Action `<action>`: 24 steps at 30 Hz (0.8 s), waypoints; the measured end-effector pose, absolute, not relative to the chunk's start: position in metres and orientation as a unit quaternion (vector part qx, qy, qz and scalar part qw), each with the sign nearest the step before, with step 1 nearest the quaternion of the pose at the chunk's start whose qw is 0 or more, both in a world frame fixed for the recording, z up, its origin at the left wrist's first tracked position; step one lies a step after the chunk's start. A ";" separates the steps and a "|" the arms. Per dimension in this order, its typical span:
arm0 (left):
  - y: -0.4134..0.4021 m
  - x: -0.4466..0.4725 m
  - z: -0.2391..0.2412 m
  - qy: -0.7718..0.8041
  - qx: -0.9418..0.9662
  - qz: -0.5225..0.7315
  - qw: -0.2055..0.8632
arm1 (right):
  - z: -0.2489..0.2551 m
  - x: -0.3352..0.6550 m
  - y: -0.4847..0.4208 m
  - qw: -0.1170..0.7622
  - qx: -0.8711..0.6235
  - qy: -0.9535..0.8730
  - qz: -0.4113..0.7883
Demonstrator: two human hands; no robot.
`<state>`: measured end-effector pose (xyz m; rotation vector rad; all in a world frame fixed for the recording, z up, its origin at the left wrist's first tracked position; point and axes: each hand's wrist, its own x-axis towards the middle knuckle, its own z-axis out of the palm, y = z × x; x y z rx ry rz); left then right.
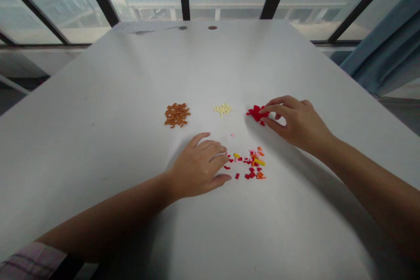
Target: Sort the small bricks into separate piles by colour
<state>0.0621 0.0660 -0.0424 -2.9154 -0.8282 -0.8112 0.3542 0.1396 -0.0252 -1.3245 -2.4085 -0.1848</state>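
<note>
My right hand (297, 120) reaches to a small heap of red toy bricks (254, 113). Its thumb and index fingertips are slightly apart at the heap's right side, and no brick shows clearly held between them. Nearer to me, my left hand (198, 166) rests with spread fingers at the left edge of a loose scatter of mixed red, pink, orange and yellow pieces (252, 174). Its fingers partly hide some of those pieces. A lone pink piece (232, 134) lies just beyond the scatter.
A heap of orange-brown bricks (177, 115) lies to the left, and a small cluster of pale yellow pieces (222, 110) sits between it and the red heap. All stand on a white table (210, 65). Windows line the far side; a blue curtain (387, 43) hangs at right.
</note>
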 end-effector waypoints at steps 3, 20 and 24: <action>0.068 0.062 -0.043 -0.264 -0.929 -0.259 0.000 | -0.013 0.344 0.118 0.198 -0.384 -0.901 0.035; 0.069 0.062 -0.044 -0.272 -0.928 -0.253 -0.013 | -0.008 0.321 0.068 0.112 -0.282 -0.942 0.144; 0.068 0.062 -0.044 -0.270 -0.928 -0.254 -0.008 | -0.007 0.331 0.083 0.155 -0.309 -0.933 0.097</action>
